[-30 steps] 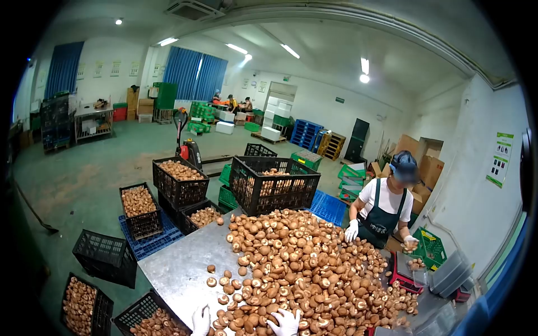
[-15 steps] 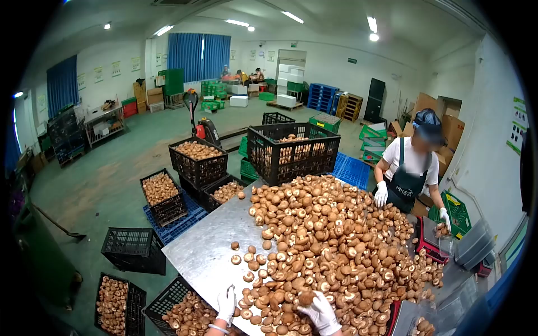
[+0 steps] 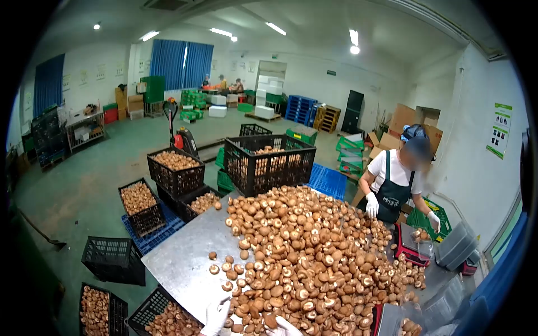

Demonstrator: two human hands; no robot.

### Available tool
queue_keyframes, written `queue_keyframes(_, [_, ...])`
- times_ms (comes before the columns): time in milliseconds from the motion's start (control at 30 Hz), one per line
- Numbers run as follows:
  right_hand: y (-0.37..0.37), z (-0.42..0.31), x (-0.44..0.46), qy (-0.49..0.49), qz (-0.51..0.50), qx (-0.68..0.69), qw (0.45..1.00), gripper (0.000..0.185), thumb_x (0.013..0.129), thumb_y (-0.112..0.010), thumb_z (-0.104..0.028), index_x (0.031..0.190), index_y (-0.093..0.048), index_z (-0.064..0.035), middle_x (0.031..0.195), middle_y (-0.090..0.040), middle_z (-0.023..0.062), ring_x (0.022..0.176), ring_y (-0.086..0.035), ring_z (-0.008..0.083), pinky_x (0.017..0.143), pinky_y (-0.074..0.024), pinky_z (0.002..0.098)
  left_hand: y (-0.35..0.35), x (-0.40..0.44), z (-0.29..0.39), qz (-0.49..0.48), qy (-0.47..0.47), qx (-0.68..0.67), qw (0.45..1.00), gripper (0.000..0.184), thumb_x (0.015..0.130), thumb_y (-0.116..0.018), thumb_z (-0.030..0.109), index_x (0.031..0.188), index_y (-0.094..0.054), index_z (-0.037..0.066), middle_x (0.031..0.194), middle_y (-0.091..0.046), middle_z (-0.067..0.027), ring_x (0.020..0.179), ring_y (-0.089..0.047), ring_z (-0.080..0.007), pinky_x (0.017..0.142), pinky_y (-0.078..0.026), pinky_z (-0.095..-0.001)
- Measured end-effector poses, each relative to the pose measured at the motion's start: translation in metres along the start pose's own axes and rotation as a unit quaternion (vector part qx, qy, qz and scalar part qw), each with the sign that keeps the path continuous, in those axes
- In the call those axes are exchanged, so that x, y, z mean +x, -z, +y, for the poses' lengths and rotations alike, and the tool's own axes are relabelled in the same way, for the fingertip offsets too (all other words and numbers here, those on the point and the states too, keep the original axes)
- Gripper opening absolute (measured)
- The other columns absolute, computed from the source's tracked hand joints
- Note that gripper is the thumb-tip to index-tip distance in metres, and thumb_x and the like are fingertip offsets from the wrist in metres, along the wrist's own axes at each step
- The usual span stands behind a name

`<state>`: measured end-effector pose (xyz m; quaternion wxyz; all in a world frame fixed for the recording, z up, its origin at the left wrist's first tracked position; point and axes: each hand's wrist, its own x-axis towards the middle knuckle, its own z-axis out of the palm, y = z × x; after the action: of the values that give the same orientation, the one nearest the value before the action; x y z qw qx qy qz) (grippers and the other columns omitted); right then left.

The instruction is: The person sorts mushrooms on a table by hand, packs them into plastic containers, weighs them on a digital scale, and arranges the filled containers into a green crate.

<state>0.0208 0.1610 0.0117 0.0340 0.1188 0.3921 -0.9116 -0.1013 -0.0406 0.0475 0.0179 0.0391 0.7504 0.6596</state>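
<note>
At the frame's bottom, left of centre, the left hand [image 3: 215, 317] was beside the mushroom pile [image 3: 314, 252], its grip impossible to tell; the right hand [image 3: 284, 328] had its grip clamped on 1 mushroom [image 3: 270, 321] at bottom centre, where light, even pressure probably worked best.

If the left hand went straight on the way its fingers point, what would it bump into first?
Probably the loose mushrooms just ahead of the left hand, though its height above the metal table is unclear.
</note>
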Motion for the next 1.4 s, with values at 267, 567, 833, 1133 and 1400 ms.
queue_keyframes(267, [-0.011, -0.001, 0.014, -0.084, -0.059, 0.009, 0.995, 0.047, 0.091, -0.055, -0.011, 0.135, -0.040, -0.0067, 0.112, -0.057, 0.0089, 0.093, -0.055, 0.0137, 0.080, -0.0498, 0.0257, -0.033, -0.061, -0.030, -0.199, -0.134, 0.103, 0.965, 0.041, 0.088, -0.060, 0.011, 0.128, -0.053, 0.005, 0.128, -0.052, -0.0174, 0.120, -0.048, -0.0334, 0.102, -0.039, -0.0427])
queue_keyframes(567, [-0.034, -0.012, 0.014, -0.133, -0.078, 0.040, 0.987, 0.049, 0.095, -0.052, -0.031, 0.137, -0.040, -0.0082, 0.119, -0.056, 0.0074, 0.102, -0.055, 0.0140, 0.085, -0.0483, 0.0271, -0.020, -0.053, -0.015, -0.239, -0.190, 0.171, 0.937, 0.052, 0.086, -0.061, 0.023, 0.134, -0.048, 0.006, 0.137, -0.047, -0.0183, 0.131, -0.038, -0.0351, 0.110, -0.029, -0.0429])
queue_keyframes(833, [-0.028, -0.019, 0.006, -0.120, -0.077, -0.021, 0.990, 0.047, 0.096, -0.051, -0.037, 0.133, -0.044, -0.0096, 0.117, -0.058, 0.0054, 0.101, -0.056, 0.0137, 0.082, -0.0490, 0.0279, -0.009, -0.028, 0.029, -0.152, 0.051, 0.001, 0.987, 0.041, 0.088, -0.060, 0.017, 0.127, -0.056, 0.006, 0.119, -0.060, -0.0120, 0.107, -0.058, -0.0195, 0.089, -0.047, -0.0305])
queue_keyframes(1133, [-0.001, -0.034, -0.027, -0.054, -0.057, -0.150, 0.986, 0.039, 0.096, -0.049, -0.037, 0.126, -0.052, -0.0112, 0.109, -0.062, 0.0027, 0.092, -0.058, 0.0132, 0.075, -0.0512, 0.0284, -0.004, 0.022, 0.001, -0.136, 0.186, -0.493, 0.839, 0.049, 0.100, -0.040, 0.040, 0.132, -0.043, 0.002, 0.119, -0.059, -0.0145, 0.106, -0.060, -0.0314, 0.088, -0.051, -0.0404])
queue_keyframes(1400, [-0.002, -0.051, -0.030, -0.036, -0.008, -0.201, 0.979, 0.037, 0.096, -0.050, -0.037, 0.123, -0.055, -0.0114, 0.103, -0.063, 0.0026, 0.085, -0.060, 0.0121, 0.069, -0.0512, 0.0259, 0.000, 0.000, 0.004, -0.139, 0.256, -0.402, 0.868, 0.059, 0.099, -0.028, 0.051, 0.123, -0.050, 0.002, 0.110, -0.063, -0.0143, 0.095, -0.060, -0.0233, 0.076, -0.050, -0.0347])
